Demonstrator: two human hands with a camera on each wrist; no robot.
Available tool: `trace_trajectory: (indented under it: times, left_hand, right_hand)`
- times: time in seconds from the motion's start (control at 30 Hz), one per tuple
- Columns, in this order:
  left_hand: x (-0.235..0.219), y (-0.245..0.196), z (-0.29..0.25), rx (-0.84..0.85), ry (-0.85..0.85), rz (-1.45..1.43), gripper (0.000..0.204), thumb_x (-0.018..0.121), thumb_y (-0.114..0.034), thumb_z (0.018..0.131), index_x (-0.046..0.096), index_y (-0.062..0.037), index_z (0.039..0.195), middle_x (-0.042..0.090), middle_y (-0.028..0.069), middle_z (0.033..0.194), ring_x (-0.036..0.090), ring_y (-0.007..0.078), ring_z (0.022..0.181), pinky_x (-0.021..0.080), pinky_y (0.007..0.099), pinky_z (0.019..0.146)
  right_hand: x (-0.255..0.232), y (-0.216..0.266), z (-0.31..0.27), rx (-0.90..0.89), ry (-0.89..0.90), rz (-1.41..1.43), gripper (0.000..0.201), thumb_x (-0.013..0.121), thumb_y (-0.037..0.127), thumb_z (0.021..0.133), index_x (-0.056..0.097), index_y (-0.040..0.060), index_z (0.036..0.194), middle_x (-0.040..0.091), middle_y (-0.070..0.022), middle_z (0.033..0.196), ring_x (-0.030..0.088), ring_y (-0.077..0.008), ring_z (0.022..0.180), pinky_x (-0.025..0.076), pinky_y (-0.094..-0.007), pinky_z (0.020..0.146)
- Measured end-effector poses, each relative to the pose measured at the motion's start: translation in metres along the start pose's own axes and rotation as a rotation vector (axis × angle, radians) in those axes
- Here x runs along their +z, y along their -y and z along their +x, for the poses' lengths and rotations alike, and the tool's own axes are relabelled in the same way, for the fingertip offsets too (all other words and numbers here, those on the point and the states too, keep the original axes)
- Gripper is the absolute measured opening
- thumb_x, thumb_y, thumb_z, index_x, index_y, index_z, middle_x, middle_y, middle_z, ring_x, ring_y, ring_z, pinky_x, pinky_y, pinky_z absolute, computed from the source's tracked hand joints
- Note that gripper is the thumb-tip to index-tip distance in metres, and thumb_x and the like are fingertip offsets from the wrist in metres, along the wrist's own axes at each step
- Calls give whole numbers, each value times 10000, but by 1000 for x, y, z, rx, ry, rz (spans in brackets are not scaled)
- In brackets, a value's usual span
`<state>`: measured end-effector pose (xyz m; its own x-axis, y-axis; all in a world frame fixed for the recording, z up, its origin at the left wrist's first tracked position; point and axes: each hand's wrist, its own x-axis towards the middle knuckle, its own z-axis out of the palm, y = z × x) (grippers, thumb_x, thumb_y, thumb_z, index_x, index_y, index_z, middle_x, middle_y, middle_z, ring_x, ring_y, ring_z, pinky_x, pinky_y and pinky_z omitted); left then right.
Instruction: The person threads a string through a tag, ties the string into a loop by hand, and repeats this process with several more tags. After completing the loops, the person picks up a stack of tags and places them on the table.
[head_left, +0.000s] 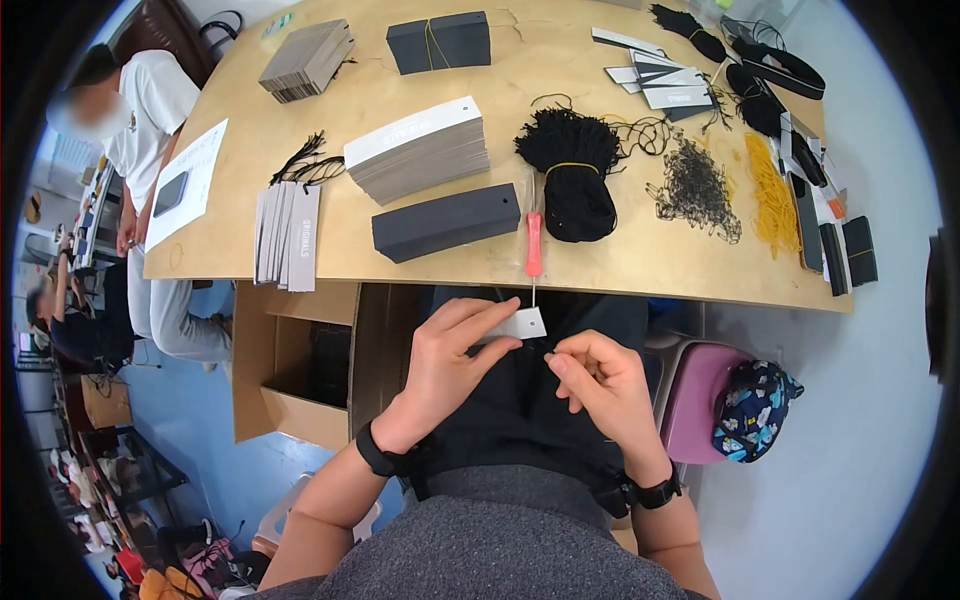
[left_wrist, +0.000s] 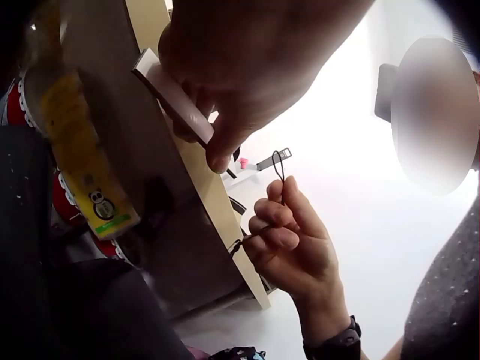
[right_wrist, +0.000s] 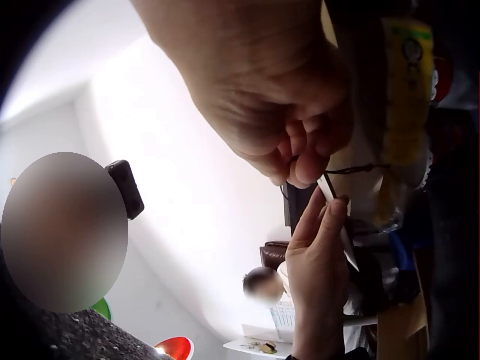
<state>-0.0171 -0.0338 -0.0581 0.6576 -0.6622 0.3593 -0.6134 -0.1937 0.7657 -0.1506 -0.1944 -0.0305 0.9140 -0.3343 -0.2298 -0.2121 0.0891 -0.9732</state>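
My left hand (head_left: 435,365) pinches a white hang tag (head_left: 530,322) between thumb and fingers, just off the table's front edge; the tag's punched hole faces right. To its right, my right hand (head_left: 605,385) pinches a black string (left_wrist: 278,166) between thumb and forefinger. In the left wrist view the string's loop stands up above the fingertips, and its other end hangs out below the curled fingers. Right above the tag, a red-handled tool (head_left: 534,245) lies on the table with its thin metal shaft pointing over the edge.
On the table (head_left: 330,100) stand stacks of grey tags (head_left: 425,160) and black tags (head_left: 445,222). Further right lie a black string bundle (head_left: 575,190), a safety-pin pile (head_left: 697,195) and yellow strings (head_left: 772,200). A cardboard box (head_left: 295,415) sits below; another person (head_left: 155,95) is at the left.
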Motion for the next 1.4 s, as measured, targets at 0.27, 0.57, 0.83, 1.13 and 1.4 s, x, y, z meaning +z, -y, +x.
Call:
trace_trajectory:
  times: [0.27, 0.57, 0.83, 1.13, 1.4]
  left_hand:
    - [13, 1, -5, -56, -51, 44, 449, 826, -30, 707, 718, -60, 1143, 676, 119, 915, 635, 243, 788, 520, 330, 702]
    - [11, 28, 17, -406, 325, -325, 156, 757, -72, 832, 731, 1, 967, 702, 69, 812, 590, 67, 761, 471, 262, 661]
    - [7, 26, 11, -480, 303, -681, 247, 698, -58, 895, 680, -2, 1135, 672, 51, 950, 610, 98, 800, 509, 274, 734]
    - [-12, 16, -4, -132, 398, -510, 213, 704, 36, 803, 715, -5, 1011, 648, 79, 925, 638, 185, 836, 493, 295, 723]
    - [-29, -2, -3, -237, 320, -402, 265, 666, 84, 764, 720, -11, 1005, 648, 63, 881, 619, 149, 783, 473, 263, 683]
  right_hand:
    - [10, -9, 13, 81, -77, -31, 185, 656, 197, 966, 667, 13, 953, 589, 26, 608, 541, -14, 520, 362, -177, 420]
    - [14, -8, 16, 68, -62, -26, 176, 651, 181, 967, 672, 9, 937, 563, 30, 586, 528, -13, 508, 353, -186, 421]
    - [5, -26, 23, 184, -51, -92, 189, 643, 191, 970, 676, 6, 945, 611, 2, 633, 561, -41, 534, 425, -199, 480]
    - [-1, -26, 4, 248, 320, 140, 224, 569, 177, 1015, 638, -27, 1077, 672, -43, 855, 605, -67, 668, 494, -209, 617]
    - [2, 0, 6, 27, 120, -12, 253, 618, 102, 974, 593, -9, 1200, 596, -75, 1023, 615, -83, 677, 487, -214, 613]
